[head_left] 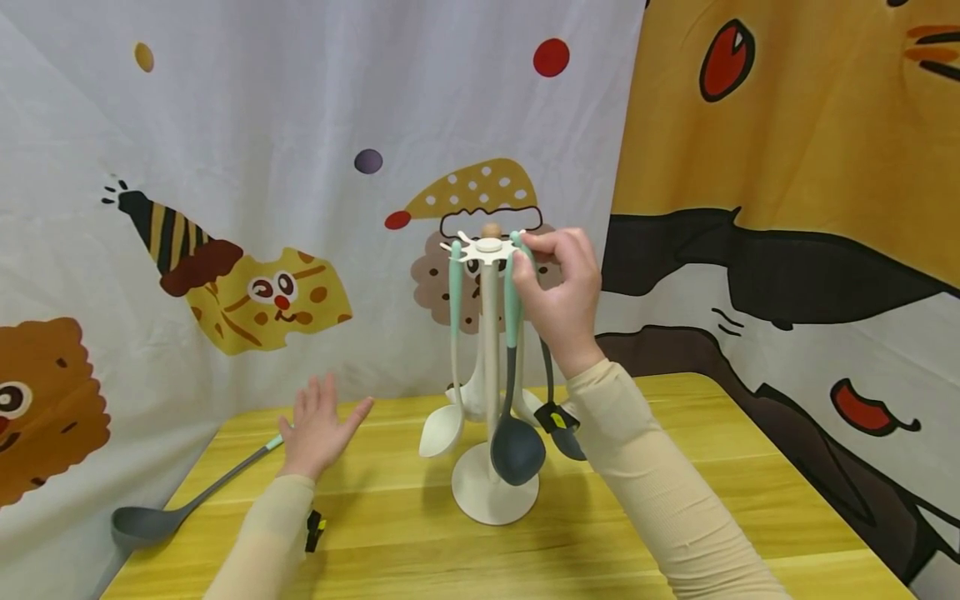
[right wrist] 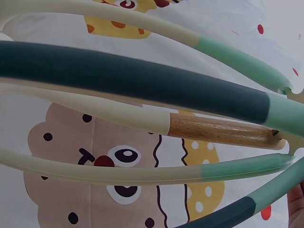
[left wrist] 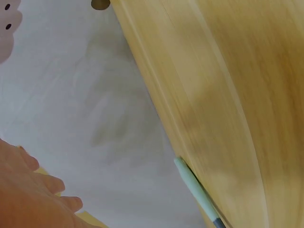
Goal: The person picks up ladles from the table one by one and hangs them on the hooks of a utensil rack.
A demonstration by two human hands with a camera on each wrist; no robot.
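A cream utensil stand [head_left: 489, 333] rises from a round base on the table. From its top hang several utensils, among them a dark grey serving spoon [head_left: 517, 450] with a mint handle and a white spoon [head_left: 441, 429]. My right hand [head_left: 564, 292] pinches a mint handle end at the stand's top, thumb beside the dark spoon's handle. In the right wrist view, the dark handle [right wrist: 133, 80] crosses in front of lighter ones. My left hand [head_left: 318, 429] is spread with straight fingers, near the mint handle tip [left wrist: 194, 187] of a grey ladle [head_left: 150, 525] lying on the table.
The wooden table [head_left: 390, 550] runs back to a patterned curtain [head_left: 300, 100] hung behind and at both sides. Another dark utensil [head_left: 567, 443] hangs at the stand's right, partly covered by my right sleeve [head_left: 645, 467]. A wooden-handled white utensil [right wrist: 213, 129] hangs among the others.
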